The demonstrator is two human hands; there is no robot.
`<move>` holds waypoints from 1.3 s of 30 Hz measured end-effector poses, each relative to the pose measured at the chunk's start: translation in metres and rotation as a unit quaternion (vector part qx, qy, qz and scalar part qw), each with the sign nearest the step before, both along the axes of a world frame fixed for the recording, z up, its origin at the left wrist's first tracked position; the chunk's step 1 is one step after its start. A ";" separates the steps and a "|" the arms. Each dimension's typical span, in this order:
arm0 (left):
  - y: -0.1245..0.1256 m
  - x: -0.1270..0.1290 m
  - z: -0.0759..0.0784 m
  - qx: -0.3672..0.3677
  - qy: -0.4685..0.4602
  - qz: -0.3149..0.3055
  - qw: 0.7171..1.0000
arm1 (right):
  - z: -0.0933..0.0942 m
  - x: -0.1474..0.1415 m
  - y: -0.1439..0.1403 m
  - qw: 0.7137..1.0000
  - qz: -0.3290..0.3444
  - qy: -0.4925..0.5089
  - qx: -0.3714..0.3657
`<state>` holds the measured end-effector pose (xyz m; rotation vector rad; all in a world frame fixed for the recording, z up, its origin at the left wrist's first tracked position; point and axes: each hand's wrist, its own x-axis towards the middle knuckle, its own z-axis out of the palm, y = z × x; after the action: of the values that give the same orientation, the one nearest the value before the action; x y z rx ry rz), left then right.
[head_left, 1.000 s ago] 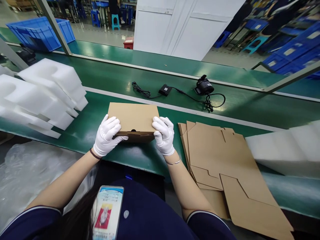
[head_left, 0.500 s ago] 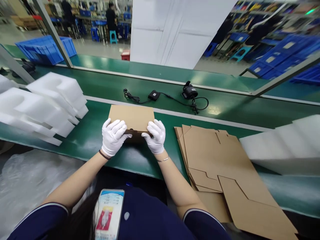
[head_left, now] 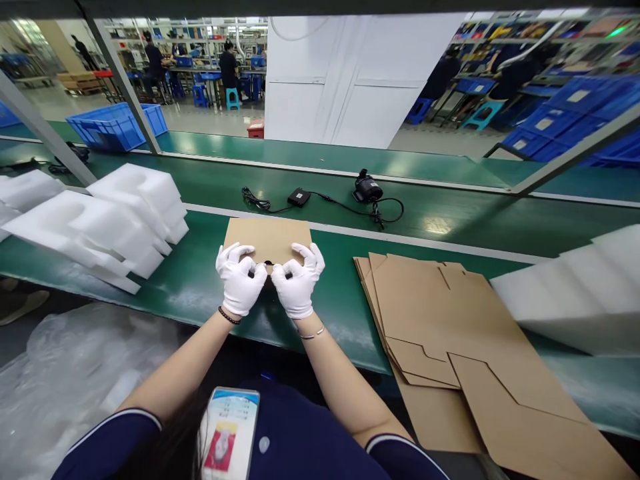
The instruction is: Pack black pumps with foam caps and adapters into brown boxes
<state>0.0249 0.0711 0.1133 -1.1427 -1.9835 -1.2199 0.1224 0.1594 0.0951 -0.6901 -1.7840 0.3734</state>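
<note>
Green bench point(head_left: 200, 293), gloved hands point(head_left: 270, 283) pinching closed cardboard box point(head_left: 267, 239)

Both gloved hands, left hand point(head_left: 241, 283) and right hand point(head_left: 298, 285), cover the near edge of the cardboard box point(head_left: 267, 239). At four o'clock, the flat cardboard sheets point(head_left: 450, 333) run off the bottom edge. At three o'clock, the white foam point(head_left: 585, 300) is cut by the right edge.

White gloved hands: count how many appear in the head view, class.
2: the left hand and right hand meet at the cardboard box's near edge.
</note>
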 end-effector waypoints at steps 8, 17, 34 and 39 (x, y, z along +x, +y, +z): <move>-0.009 -0.016 -0.007 0.050 0.069 -0.047 0.995 | -0.004 0.003 0.003 0.994 0.000 0.038 0.100; 0.019 -0.034 -0.021 0.040 0.116 0.012 0.992 | -0.012 -0.023 0.030 0.990 -0.049 -0.015 0.128; 0.018 -0.041 -0.104 -0.174 -0.261 -0.168 0.934 | -0.101 -0.026 -0.009 0.988 0.005 -0.114 -0.104; 0.066 -0.013 -0.114 -0.319 -0.157 -0.267 0.896 | -0.130 -0.015 0.033 0.971 -0.076 -0.105 -0.202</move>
<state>0.0121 0.1372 -0.0006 -2.0287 -2.5143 -1.0621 0.1076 0.1919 -0.0351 -1.1830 -1.8559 0.5858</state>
